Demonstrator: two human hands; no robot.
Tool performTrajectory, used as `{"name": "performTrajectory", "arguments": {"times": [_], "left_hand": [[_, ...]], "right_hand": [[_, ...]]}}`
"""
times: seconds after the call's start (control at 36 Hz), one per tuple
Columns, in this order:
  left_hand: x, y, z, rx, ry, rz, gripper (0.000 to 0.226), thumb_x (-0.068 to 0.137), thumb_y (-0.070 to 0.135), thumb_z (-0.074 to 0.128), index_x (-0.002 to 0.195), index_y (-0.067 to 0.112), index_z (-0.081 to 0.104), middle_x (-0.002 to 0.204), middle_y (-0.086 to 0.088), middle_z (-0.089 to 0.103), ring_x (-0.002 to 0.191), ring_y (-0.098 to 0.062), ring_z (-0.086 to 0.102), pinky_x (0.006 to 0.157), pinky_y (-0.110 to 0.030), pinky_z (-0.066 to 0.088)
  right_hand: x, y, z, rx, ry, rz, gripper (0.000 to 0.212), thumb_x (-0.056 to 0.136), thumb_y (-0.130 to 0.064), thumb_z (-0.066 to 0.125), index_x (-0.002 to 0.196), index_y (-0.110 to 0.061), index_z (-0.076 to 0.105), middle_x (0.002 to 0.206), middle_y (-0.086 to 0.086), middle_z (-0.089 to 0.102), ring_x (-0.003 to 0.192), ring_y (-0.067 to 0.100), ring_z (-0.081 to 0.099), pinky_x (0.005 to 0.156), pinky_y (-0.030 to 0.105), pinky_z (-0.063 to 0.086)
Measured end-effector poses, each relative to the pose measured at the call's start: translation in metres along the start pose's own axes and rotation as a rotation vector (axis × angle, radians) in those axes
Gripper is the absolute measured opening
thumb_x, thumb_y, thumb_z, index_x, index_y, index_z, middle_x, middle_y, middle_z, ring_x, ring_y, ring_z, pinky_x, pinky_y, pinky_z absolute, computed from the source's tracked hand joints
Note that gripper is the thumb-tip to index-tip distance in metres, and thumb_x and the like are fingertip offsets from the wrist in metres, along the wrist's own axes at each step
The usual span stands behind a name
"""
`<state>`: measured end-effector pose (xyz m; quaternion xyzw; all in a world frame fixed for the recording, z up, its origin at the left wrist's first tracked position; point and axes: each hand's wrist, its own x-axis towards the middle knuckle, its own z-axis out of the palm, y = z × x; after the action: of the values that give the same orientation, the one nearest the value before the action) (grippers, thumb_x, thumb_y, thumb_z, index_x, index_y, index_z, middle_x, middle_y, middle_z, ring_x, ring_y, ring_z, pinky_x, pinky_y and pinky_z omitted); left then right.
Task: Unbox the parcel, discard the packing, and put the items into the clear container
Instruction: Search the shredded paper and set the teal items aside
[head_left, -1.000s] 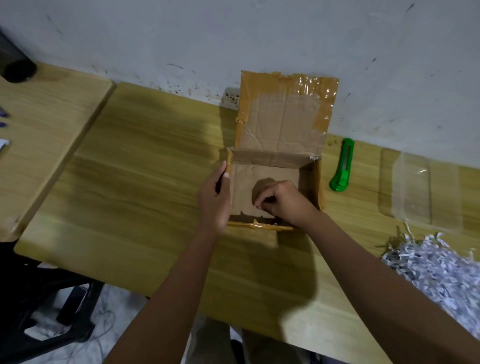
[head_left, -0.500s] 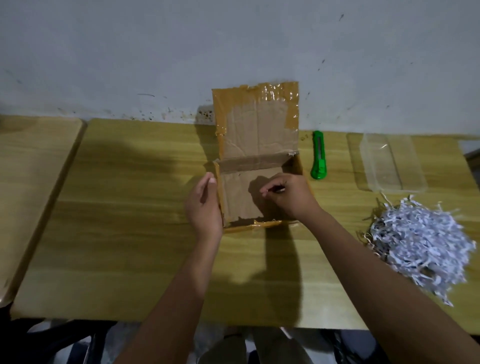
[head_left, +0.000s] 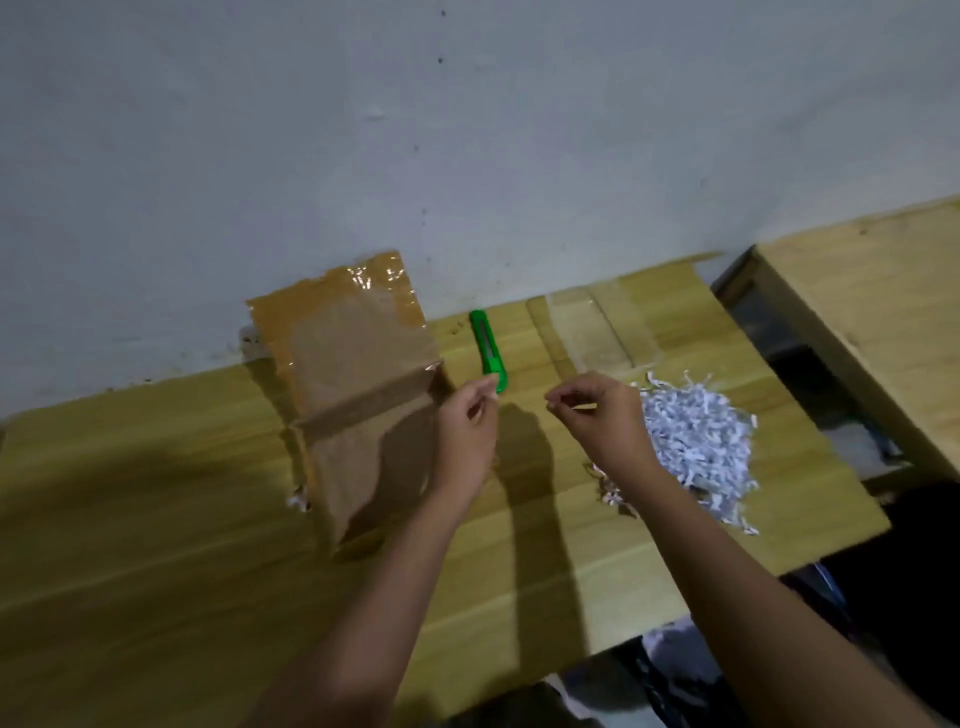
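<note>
The open cardboard parcel box (head_left: 358, 441) sits on the wooden table (head_left: 156, 519), its taped flap leaning on the wall. My left hand (head_left: 467, 431) hovers just right of the box with fingertips pinched together. Further right, beside the shredded paper packing (head_left: 696, 441), my right hand (head_left: 602, 421) is raised, its fingers pinched on something small and thin that I cannot identify. The clear container (head_left: 592, 332) lies at the back near the wall, beyond my right hand.
A green utility knife (head_left: 488, 351) lies between the box and the clear container, just past my left fingertips. A scrap of shredded paper (head_left: 298, 501) lies at the box's left side. A second wooden table (head_left: 872, 312) stands to the right across a gap.
Both hands have left the box and moved right, toward the knife and the paper pile. The view has swung right. The box has stayed in place.
</note>
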<state>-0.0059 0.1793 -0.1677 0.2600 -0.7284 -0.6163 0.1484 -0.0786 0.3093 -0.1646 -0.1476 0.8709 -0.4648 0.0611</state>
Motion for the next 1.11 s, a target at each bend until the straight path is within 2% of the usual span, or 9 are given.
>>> {"name": "performTrajectory", "arguments": {"times": [0.06,0.17,0.33,0.42,0.53,0.72,0.83,0.92,1.11], "left_hand": [[-0.003,-0.005,0.029,0.187,-0.106,0.076,0.025,0.09,0.01,0.052,0.113,0.009,0.063,0.114,-0.005,0.065,0.106,-0.018,0.06,0.09,-0.021,0.045],[-0.012,-0.016,0.085,0.389,-0.37,0.194,0.034,0.091,0.016,0.052,0.123,0.01,0.055,0.13,-0.008,0.055,0.121,-0.02,0.05,0.101,-0.021,0.034],[-0.033,-0.025,0.15,0.361,-0.658,0.178,0.056,0.093,0.022,0.05,0.143,0.019,0.026,0.156,-0.003,0.008,0.141,-0.007,0.004,0.112,-0.015,0.01],[-0.034,-0.031,0.165,0.428,-0.633,0.189,0.059,0.089,0.029,0.05,0.142,0.018,0.029,0.156,-0.008,0.011,0.144,-0.02,0.008,0.117,-0.032,0.013],[-0.029,-0.029,0.165,0.435,-0.586,0.13,0.052,0.088,0.01,0.055,0.138,0.014,0.038,0.15,-0.01,0.025,0.14,-0.021,0.024,0.106,-0.016,0.016],[-0.018,-0.031,0.132,0.536,-0.376,0.114,0.047,0.087,0.005,0.053,0.133,0.011,0.044,0.134,-0.009,0.047,0.124,-0.022,0.044,0.091,-0.012,0.026],[-0.019,-0.028,0.122,0.54,-0.276,0.099,0.052,0.085,-0.001,0.054,0.134,0.012,0.044,0.137,-0.01,0.044,0.125,-0.021,0.041,0.087,0.004,0.018],[-0.022,-0.024,0.124,0.52,-0.243,0.09,0.053,0.084,-0.004,0.053,0.134,0.012,0.044,0.143,-0.009,0.036,0.126,-0.016,0.037,0.078,0.015,0.013],[-0.021,-0.024,0.127,0.542,-0.308,0.075,0.05,0.084,-0.004,0.053,0.131,0.01,0.048,0.138,-0.009,0.044,0.129,-0.022,0.039,0.093,-0.006,0.02]], "right_hand": [[-0.001,0.018,-0.022,-0.013,0.057,0.067,0.01,0.077,0.004,0.066,0.078,-0.004,0.072,0.079,0.008,0.068,0.062,-0.003,0.059,0.06,0.01,0.048],[-0.008,0.055,-0.06,-0.08,0.174,0.108,0.011,0.082,0.001,0.062,0.086,-0.003,0.071,0.089,0.012,0.071,0.076,0.019,0.063,0.074,0.029,0.052],[-0.017,0.101,-0.102,-0.384,0.19,0.062,0.027,0.085,-0.003,0.056,0.111,-0.004,0.064,0.113,0.016,0.065,0.105,0.033,0.057,0.09,0.036,0.044],[-0.021,0.121,-0.111,-0.377,0.139,0.117,0.035,0.084,-0.008,0.059,0.119,-0.003,0.058,0.12,0.018,0.06,0.111,0.035,0.054,0.094,0.039,0.042],[-0.02,0.131,-0.107,-0.277,0.064,0.182,0.035,0.087,-0.011,0.058,0.122,-0.007,0.057,0.12,0.015,0.06,0.107,0.031,0.056,0.088,0.03,0.041],[-0.011,0.122,-0.09,-0.204,0.007,0.105,0.029,0.085,-0.01,0.061,0.113,-0.011,0.064,0.111,0.012,0.064,0.097,0.028,0.059,0.083,0.024,0.043],[-0.015,0.125,-0.097,-0.182,0.026,0.131,0.029,0.087,-0.015,0.06,0.116,-0.014,0.061,0.126,0.013,0.052,0.118,0.027,0.046,0.096,0.031,0.04],[-0.016,0.131,-0.103,-0.176,-0.045,0.188,0.032,0.086,-0.019,0.062,0.117,-0.013,0.06,0.123,0.014,0.052,0.107,0.029,0.055,0.094,0.041,0.048],[-0.012,0.133,-0.108,-0.177,0.061,0.162,0.02,0.087,-0.012,0.06,0.105,-0.006,0.067,0.112,0.013,0.062,0.092,0.019,0.057,0.079,0.017,0.043]]}}
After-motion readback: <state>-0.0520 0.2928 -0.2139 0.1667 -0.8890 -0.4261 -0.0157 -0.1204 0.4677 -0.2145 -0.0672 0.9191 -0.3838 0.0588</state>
